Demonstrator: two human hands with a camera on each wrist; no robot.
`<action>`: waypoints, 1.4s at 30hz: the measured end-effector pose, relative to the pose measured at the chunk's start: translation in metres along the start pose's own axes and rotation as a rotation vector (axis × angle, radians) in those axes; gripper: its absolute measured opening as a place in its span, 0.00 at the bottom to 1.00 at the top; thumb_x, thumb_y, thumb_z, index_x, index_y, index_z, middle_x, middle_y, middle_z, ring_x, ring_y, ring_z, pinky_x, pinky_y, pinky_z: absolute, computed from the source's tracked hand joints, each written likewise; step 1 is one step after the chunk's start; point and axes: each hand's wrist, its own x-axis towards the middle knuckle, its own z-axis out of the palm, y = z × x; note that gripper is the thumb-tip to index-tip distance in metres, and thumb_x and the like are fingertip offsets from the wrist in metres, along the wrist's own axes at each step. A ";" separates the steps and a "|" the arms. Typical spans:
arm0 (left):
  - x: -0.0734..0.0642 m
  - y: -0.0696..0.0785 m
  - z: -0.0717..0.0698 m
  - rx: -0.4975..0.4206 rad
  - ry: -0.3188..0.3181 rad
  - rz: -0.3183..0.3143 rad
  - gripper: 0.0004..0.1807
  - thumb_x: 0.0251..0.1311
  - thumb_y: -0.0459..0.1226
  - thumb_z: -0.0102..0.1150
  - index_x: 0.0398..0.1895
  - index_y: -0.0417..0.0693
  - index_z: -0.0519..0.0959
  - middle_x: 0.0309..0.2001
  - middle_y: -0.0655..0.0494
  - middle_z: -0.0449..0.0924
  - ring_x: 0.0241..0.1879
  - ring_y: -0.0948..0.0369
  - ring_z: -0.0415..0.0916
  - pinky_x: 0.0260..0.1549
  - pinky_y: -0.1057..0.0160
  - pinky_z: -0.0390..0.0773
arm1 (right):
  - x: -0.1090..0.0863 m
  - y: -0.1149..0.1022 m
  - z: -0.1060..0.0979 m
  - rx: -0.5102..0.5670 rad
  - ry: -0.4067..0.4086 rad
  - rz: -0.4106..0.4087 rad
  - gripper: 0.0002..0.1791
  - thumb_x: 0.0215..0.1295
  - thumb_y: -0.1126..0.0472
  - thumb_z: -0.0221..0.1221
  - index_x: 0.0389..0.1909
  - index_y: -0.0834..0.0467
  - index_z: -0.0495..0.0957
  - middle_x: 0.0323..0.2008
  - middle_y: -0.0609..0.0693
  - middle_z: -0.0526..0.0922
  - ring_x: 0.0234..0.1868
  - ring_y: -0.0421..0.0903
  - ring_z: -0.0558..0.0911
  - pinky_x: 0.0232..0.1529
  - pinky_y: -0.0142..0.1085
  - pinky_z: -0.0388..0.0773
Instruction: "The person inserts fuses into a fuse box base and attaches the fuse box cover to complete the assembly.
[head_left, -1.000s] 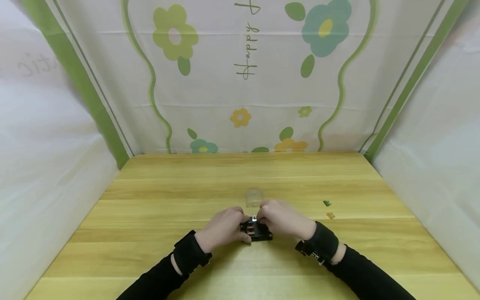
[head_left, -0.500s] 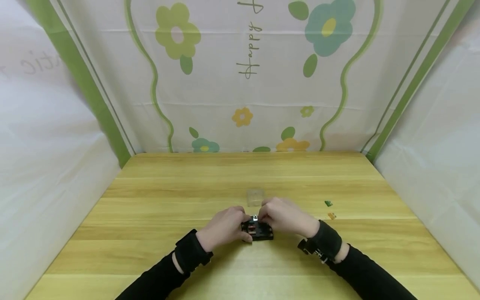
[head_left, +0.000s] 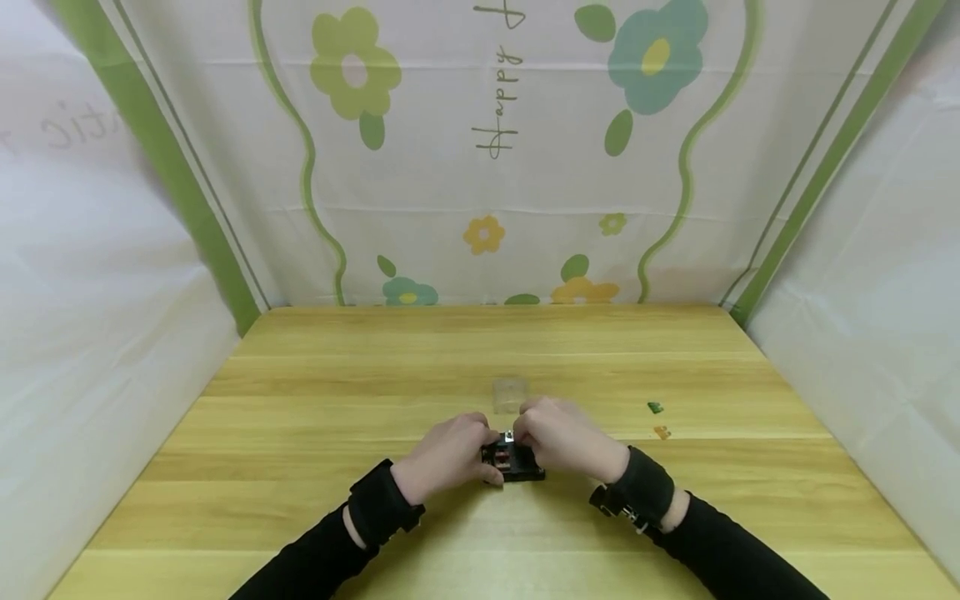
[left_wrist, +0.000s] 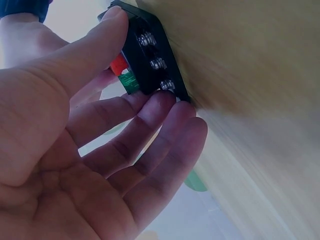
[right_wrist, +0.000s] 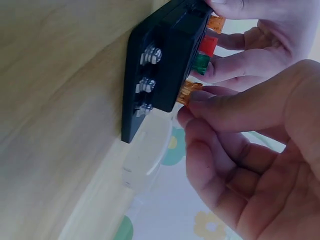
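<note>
A black fuse block (head_left: 519, 468) with metal screw terminals along its sides lies on the table. My left hand (head_left: 448, 450) grips its left side between thumb and fingers. At the block's far right corner, my right hand (head_left: 567, 437) pinches an orange blade fuse (right_wrist: 188, 93) with thumb and index finger; the fuse touches the block's top, its prongs out of sight. Set in the same block are a green fuse (right_wrist: 201, 64), a red fuse (right_wrist: 208, 46) and another orange fuse (right_wrist: 216, 23), seen in the right wrist view.
Just beyond the block lies a clear plastic cover (head_left: 510, 395). To the right on the wooden table (head_left: 360, 350) are a loose green fuse (head_left: 656, 407) and a loose orange fuse (head_left: 662, 432). White printed fabric (head_left: 420, 183) stands behind and on both sides.
My right hand and wrist have shifted slightly left since half a second ago, still pinching at the block's far corner. The left hand and block stay nearly in place.
</note>
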 end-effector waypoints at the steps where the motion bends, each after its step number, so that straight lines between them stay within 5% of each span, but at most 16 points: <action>1: 0.000 0.000 0.000 0.001 0.001 0.000 0.15 0.47 0.46 0.77 0.30 0.49 0.82 0.27 0.60 0.70 0.23 0.66 0.63 0.22 0.69 0.65 | 0.000 -0.001 0.000 -0.008 0.005 -0.004 0.16 0.55 0.75 0.62 0.19 0.51 0.79 0.20 0.39 0.67 0.21 0.36 0.63 0.22 0.27 0.61; 42: -0.001 -0.001 0.000 0.006 -0.020 -0.008 0.15 0.48 0.48 0.76 0.33 0.52 0.83 0.27 0.62 0.69 0.23 0.66 0.64 0.22 0.69 0.65 | -0.001 -0.002 -0.001 0.034 -0.032 0.004 0.11 0.60 0.72 0.63 0.24 0.53 0.82 0.24 0.40 0.71 0.22 0.35 0.68 0.22 0.27 0.66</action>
